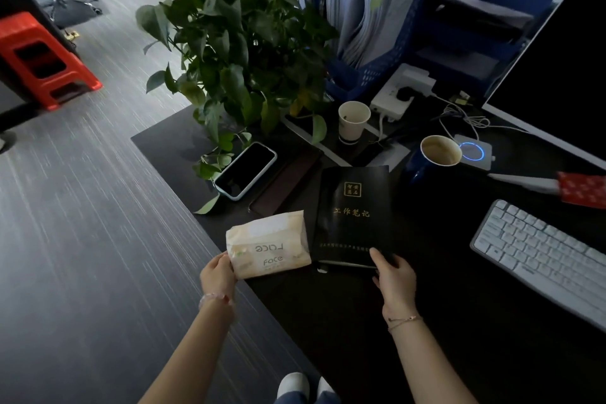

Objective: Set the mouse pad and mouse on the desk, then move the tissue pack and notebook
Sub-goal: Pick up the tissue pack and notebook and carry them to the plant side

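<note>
2 forearms are reaching in from the bottom edge, 1 hand per item. Left hand is pinching the near-left corner of the tissue pack, fingers curled around that short end, thumb on top. Right hand is gripping the near-right corner of the notebook, thumb on the cover, fingers going under the edge, where they can't be seen. Both grips are closed on their items; whether either item is lifted or lying flat can't be told.

Tissue pack is sitting at the desk front-left edge, partly overhanging toward the floor side, its long axis running left-right. Notebook is lying just right of it, touching or nearly touching along the pack's right end, long axis running away from the person toward the blue mug. So each item is extending away from its grip: pack rightward from the left hand, notebook forward from the right hand.

Phone is lying just beyond the pack, under the plant leaves. Keyboard is well right. No mouse or mouse pad is showing here.

Judgement: the move step for both items is underway. Corner grips mean the far ends will likely sag or swing, the notebook's toward the mug.
</note>
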Action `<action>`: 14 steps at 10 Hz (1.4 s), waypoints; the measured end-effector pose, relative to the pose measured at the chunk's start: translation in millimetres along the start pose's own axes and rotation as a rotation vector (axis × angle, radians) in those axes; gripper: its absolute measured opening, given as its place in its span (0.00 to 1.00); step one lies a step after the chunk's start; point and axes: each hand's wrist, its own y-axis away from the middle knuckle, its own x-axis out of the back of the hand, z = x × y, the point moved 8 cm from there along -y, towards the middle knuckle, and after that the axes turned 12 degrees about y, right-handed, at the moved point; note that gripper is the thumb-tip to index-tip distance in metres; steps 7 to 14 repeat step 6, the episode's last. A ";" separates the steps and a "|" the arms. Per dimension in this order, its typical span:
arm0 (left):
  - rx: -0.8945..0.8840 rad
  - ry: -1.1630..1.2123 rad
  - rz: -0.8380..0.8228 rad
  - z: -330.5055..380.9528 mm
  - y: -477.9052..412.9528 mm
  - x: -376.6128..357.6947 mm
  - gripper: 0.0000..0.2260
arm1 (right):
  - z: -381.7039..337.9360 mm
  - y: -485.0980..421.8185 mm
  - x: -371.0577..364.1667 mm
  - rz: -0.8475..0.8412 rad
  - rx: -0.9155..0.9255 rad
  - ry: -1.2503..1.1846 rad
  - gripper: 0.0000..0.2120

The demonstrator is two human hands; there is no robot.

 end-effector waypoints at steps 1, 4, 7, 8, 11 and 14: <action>0.005 -0.107 -0.023 4.9 -1.2 -1.0 0.12 | -2.7 4.5 3.4 0.008 0.012 0.069 0.27; 0.032 -0.120 -0.106 19.6 0.2 -15.1 0.12 | -8.9 22.0 18.1 -0.076 0.016 0.083 0.27; -0.069 -0.078 -0.071 21.1 9.6 -1.1 0.13 | -10.0 36.4 33.1 -0.119 0.028 0.053 0.28; -0.069 -0.078 -0.071 21.1 9.6 -1.1 0.13 | -10.0 36.4 33.1 -0.119 0.028 0.053 0.28; -0.069 -0.078 -0.071 21.1 9.6 -1.1 0.13 | -10.0 36.4 33.1 -0.119 0.028 0.053 0.28; -0.069 -0.078 -0.071 21.1 9.6 -1.1 0.13 | -10.0 36.4 33.1 -0.119 0.028 0.053 0.28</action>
